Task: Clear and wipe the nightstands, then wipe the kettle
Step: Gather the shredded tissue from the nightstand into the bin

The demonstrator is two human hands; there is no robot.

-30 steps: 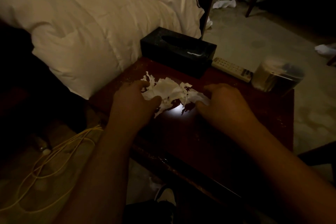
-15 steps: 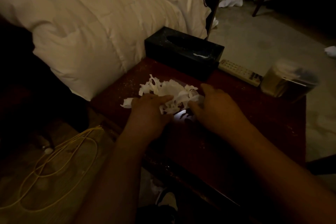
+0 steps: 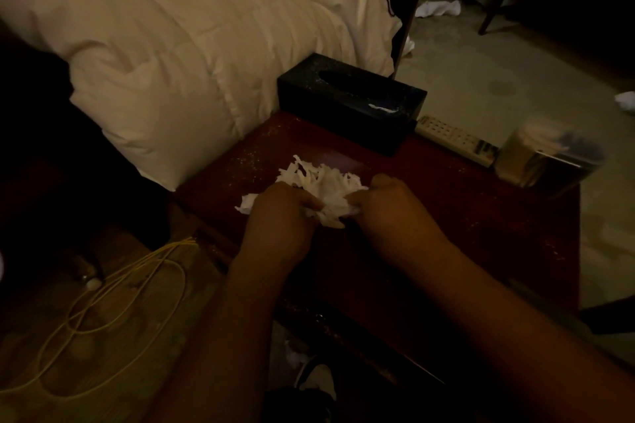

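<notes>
From the head view, our left hand (image 3: 285, 213) and right hand (image 3: 388, 206) have fingers curled, pinching the torn tissue (image 3: 323, 189) between them on the surface (image 3: 446, 223). Beyond our fingers, tissue box (image 3: 350, 99), remote (image 3: 457, 139) and container (image 3: 546, 156) await clearing; wiping and kettle seem undone.

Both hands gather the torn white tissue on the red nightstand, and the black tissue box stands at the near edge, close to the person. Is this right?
Not quite. In the head view the black tissue box stands at the far edge, next to the bed. The rest holds: left hand and right hand gather the torn white tissue on the red nightstand.
</notes>
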